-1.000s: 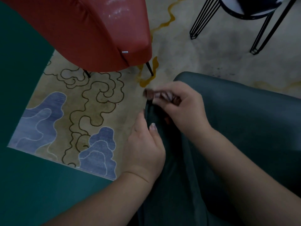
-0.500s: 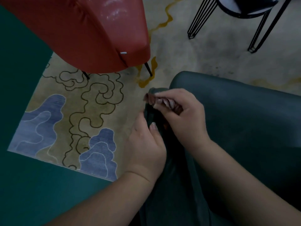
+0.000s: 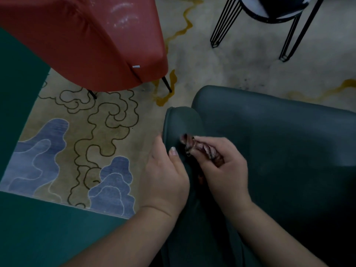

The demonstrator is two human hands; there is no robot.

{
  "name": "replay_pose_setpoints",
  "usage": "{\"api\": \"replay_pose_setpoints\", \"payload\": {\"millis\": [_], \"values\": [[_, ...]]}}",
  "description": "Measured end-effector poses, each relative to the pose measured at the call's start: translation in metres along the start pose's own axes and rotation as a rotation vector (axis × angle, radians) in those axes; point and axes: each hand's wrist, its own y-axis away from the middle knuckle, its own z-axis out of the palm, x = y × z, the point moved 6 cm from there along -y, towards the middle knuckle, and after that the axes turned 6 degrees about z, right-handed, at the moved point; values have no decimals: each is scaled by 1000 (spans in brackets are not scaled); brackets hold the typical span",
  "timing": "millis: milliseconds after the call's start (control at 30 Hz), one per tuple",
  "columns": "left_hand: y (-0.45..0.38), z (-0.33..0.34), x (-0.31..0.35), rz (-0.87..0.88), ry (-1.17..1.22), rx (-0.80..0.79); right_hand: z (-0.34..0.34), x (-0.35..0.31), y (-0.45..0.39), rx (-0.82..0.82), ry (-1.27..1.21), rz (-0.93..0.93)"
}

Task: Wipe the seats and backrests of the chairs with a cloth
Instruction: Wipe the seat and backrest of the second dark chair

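Note:
A dark grey-green padded chair (image 3: 279,143) fills the lower right, its armrest edge (image 3: 179,120) sticking out towards the rug. My left hand (image 3: 165,180) grips that armrest from the left side, thumb on top. My right hand (image 3: 223,166) holds a bunched reddish-brown patterned cloth (image 3: 194,147) against the armrest's upper surface, just right of my left thumb. Most of the cloth is hidden inside my fingers. A red padded chair (image 3: 92,39) stands at the upper left.
A black wire-legged stool (image 3: 269,14) stands at the upper right. A beige rug (image 3: 221,70) with blue cloud shapes and dark squiggles covers the floor. A teal surface (image 3: 38,237) runs along the left and bottom edges.
My right hand has slid the cloth back along the armrest towards me, uncovering the armrest's front tip. My left hand stays gripping the armrest's side.

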Motion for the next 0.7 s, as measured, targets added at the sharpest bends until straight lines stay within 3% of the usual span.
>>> {"api": "replay_pose_setpoints", "payload": {"millis": [200,433,567,700], "values": [[-1,0,-2,1,7,12,17,19,-64,158,-141,345],[-1,-3,1,-47,4,-36,-12,12,7,-57,22,211],[-1,-3,1,-134,136,-139,-34,7,40,-214,133,202],[2,-11,-4,-221,197,-279,-46,-1,50,-203,216,242]]}}
